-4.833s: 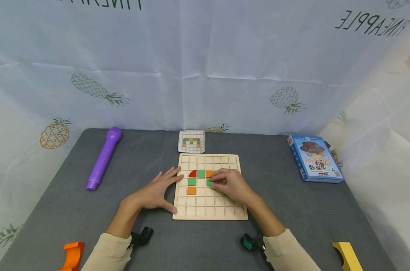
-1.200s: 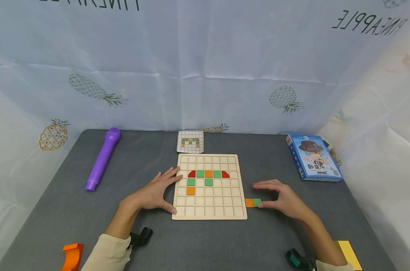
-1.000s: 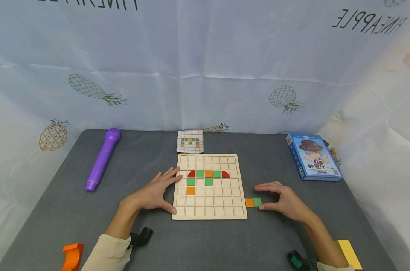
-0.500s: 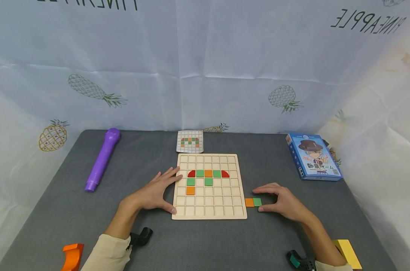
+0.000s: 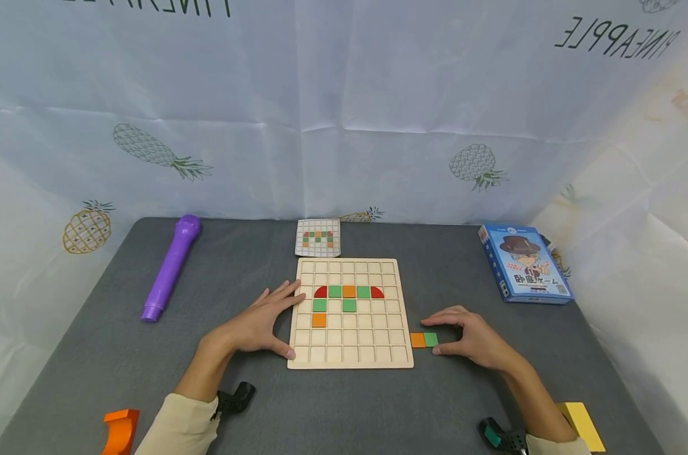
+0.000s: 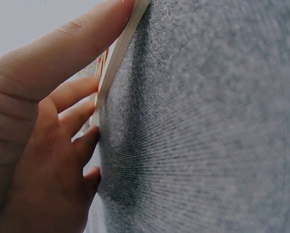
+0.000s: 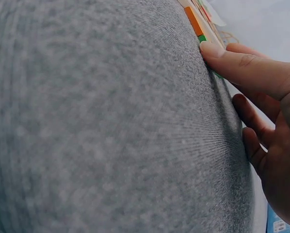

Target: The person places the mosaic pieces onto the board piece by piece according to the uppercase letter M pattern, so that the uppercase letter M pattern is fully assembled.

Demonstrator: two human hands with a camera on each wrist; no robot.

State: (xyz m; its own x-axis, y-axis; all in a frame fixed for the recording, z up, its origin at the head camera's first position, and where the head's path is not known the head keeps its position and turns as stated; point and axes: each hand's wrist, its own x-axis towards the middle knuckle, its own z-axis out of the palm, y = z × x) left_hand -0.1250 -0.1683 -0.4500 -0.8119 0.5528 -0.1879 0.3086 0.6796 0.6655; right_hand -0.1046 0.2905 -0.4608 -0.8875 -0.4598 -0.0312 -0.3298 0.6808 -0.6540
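Note:
A light wooden grid board (image 5: 355, 357) lies on the grey table. Red quarter-rounds and green and orange square tiles form an arch-like pattern on it. My left hand (image 5: 258, 325) rests spread along the board's left edge, thumb at the near corner and fingertips on the rim. Right of the board lie an orange tile (image 5: 417, 340) and a green tile (image 5: 431, 339), side by side. My right hand (image 5: 471, 338) is beside them, its thumb tip at the green tile's near corner and its other fingers held apart beyond it. The right wrist view shows the thumb partly covering the green tile (image 7: 201, 38).
Behind the board leans a small pattern card (image 5: 318, 251). A purple toy microphone (image 5: 170, 268) lies at the left, a blue game box (image 5: 525, 262) at the back right. Orange (image 5: 120, 433) and yellow (image 5: 585, 426) curved blocks sit near the front corners.
My right hand has gone from over the board to the loose tiles on its right, uncovering a green tile and a red quarter-round. Over the last second both hands stay nearly still.

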